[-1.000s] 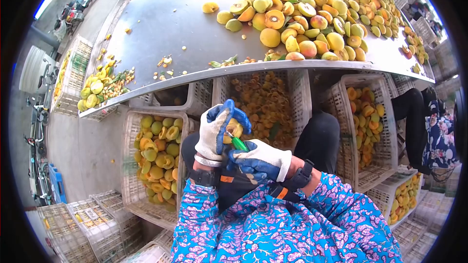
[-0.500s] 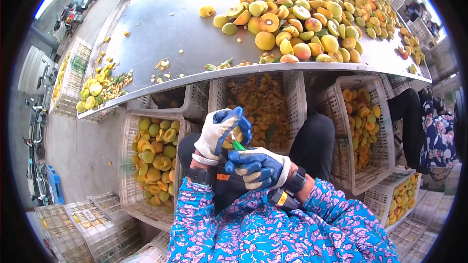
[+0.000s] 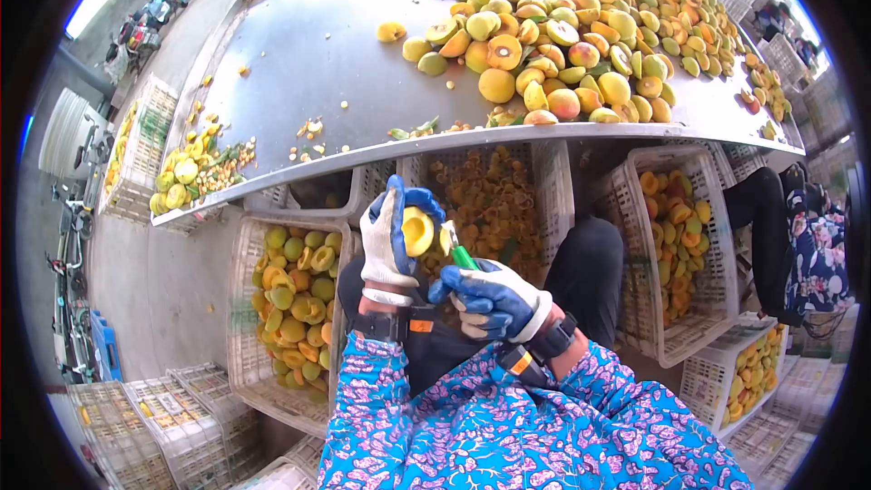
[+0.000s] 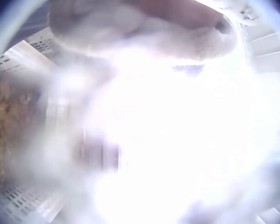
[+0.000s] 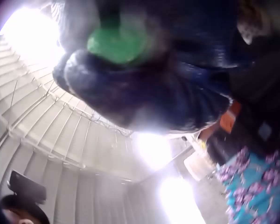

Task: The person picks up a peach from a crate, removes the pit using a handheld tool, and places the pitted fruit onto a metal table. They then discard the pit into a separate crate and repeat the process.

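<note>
My left hand [image 3: 388, 240], in a white and blue coated glove, holds a yellow peach half [image 3: 418, 231] with its hollow facing the right hand. My gloved right hand [image 3: 497, 301] grips a green-handled pitting tool [image 3: 464, 258], its metal tip just right of the peach half. A small yellowish piece [image 3: 445, 238] shows at that tip. The right wrist view has the green handle [image 5: 116, 45] between dark blue glove fingers [image 5: 130, 93]. Glare and blur fill most of the left wrist view, hiding the peach half there.
Beyond the hands runs a metal table [image 3: 299, 54] heaped with halved peaches [image 3: 581, 54]. Below its edge, a crate [image 3: 555, 186] holds pits and scraps. Crates of peach halves stand at left [image 3: 238, 308] and right [image 3: 667, 345]. Another person's legs [image 3: 764, 236] are at far right.
The right hand and tool have drawn away to the right from the peach half. The left hand has turned, so the peach half's hollow now shows, and a small piece appears at the tool tip.
</note>
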Motion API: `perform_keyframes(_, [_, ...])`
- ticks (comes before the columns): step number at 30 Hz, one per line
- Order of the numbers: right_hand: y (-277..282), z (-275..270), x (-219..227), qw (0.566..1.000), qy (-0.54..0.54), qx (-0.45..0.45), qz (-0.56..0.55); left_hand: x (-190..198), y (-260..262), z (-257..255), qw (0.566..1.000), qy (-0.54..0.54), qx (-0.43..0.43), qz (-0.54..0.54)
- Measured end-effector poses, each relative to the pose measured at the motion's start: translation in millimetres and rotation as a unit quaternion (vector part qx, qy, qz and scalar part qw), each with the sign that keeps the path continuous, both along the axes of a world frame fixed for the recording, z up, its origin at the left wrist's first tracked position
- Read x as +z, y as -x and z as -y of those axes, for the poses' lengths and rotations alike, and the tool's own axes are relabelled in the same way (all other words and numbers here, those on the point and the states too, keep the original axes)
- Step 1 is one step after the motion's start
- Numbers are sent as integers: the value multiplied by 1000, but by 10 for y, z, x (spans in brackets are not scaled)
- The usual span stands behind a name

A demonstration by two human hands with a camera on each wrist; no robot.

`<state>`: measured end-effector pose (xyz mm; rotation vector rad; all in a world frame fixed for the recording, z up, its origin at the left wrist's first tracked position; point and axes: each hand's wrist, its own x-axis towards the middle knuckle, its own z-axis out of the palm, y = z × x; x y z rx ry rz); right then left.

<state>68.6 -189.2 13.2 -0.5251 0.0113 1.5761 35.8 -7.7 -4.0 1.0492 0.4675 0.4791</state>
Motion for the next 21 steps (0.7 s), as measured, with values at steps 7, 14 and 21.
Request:
perform_keyframes(7, [-185, 133, -943, 606, 306, 87, 729, 167, 170, 93, 991, 29, 119, 53])
perform_keyframes(14, [-269, 216, -722, 679, 329, 148, 639, 152, 1273, -1231, 902, -240, 281, -221])
perform_keyframes(21, [-301, 162, -889, 699, 286, 178, 630, 797, -287, -1076, 827, -492, 116, -245])
